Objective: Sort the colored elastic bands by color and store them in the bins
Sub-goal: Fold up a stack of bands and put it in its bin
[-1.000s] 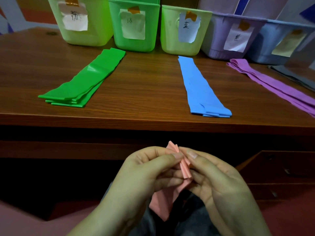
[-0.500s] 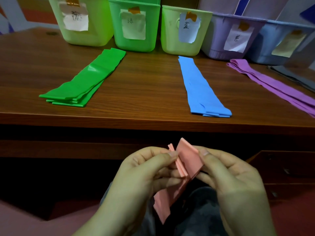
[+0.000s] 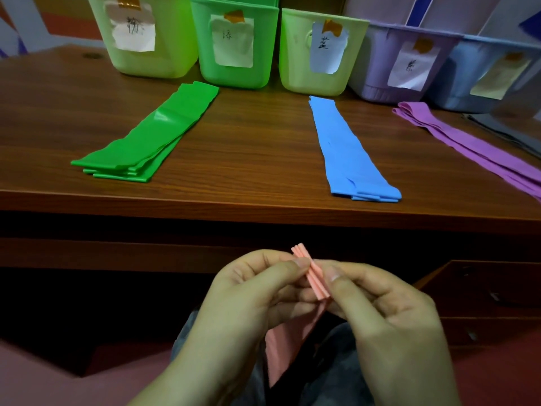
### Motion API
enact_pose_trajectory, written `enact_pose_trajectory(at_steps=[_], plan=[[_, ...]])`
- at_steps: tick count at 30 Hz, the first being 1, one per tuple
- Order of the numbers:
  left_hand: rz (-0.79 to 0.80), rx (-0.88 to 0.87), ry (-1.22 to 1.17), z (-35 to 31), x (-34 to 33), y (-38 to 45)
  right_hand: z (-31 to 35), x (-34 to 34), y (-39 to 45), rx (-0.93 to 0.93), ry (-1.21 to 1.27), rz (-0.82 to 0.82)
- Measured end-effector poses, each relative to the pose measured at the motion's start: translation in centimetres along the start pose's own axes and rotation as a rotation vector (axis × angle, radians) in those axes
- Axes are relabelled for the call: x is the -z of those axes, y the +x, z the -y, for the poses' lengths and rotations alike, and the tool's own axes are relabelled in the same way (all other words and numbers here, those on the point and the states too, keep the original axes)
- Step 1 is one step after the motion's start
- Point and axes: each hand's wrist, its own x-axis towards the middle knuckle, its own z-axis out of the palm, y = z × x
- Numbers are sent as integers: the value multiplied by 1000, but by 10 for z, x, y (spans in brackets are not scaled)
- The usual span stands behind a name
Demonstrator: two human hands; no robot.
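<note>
Below the desk edge, my left hand and my right hand together pinch a folded pink band; its loose end hangs down between my wrists. On the wooden desk lie a stack of green bands, a stack of blue bands, purple bands and grey bands at the right edge. Behind them stand labelled bins: a light green bin, a green bin, a pale green bin, a lilac bin and a blue bin.
Dark drawers sit under the desk at the right. My knees in grey cloth are below my hands. Reddish floor shows at the lower left.
My right hand folded the raised pink flap over onto the bundle; the band is now a tighter pleated stack pinched between both thumbs.
</note>
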Motion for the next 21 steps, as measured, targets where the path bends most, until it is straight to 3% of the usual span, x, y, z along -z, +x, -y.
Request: enact_pose_trajectory(at_steps=[12,18,21], plan=[[6,-45,18,0,1,-5,-1,11,9,-72,21,134],[46,-432,355,4,17,-5,8,20,16,17,-55,203],[200,-437,466,2,23,1,22,24,20,122,-163,314]])
